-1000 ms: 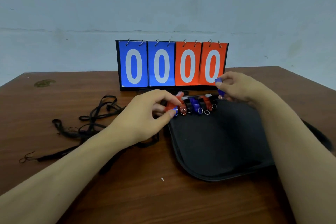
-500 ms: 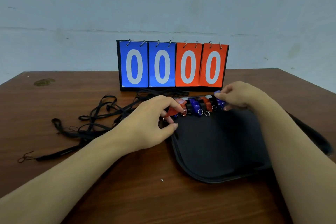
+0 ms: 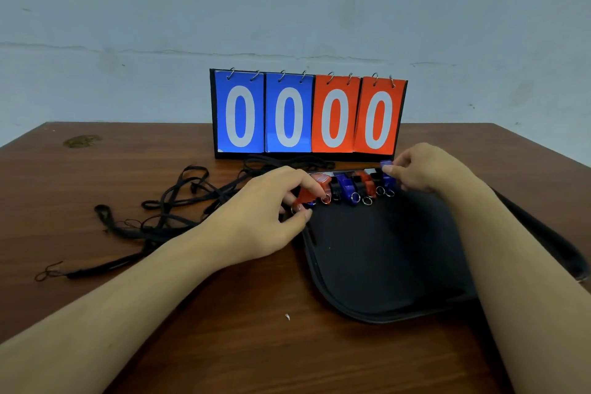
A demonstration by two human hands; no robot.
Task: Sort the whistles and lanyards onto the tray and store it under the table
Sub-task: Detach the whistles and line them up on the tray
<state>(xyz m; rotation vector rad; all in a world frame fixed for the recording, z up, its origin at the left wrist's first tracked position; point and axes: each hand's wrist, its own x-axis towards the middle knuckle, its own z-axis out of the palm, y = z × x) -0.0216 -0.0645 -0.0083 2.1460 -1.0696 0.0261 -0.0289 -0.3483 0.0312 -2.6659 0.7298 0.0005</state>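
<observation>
A black tray (image 3: 383,259) lies on the brown table. Along its far edge sits a row of several red, blue and black whistles (image 3: 351,187) with metal rings. My left hand (image 3: 271,211) pinches a red whistle (image 3: 307,195) at the left end of the row. My right hand (image 3: 425,169) holds a blue whistle (image 3: 387,171) at the right end, touching the row. A tangle of black lanyards (image 3: 166,208) lies on the table, left of the tray.
A flip scoreboard (image 3: 308,113) reading 0000 stands upright just behind the tray. A stain (image 3: 81,141) marks the table's far left corner. A small white scrap (image 3: 287,316) lies near the tray's front left corner. A pale wall rises behind the table.
My right hand lowered the blue whistle onto the right end of the row. My left hand shifted slightly with the red whistle at the left end.
</observation>
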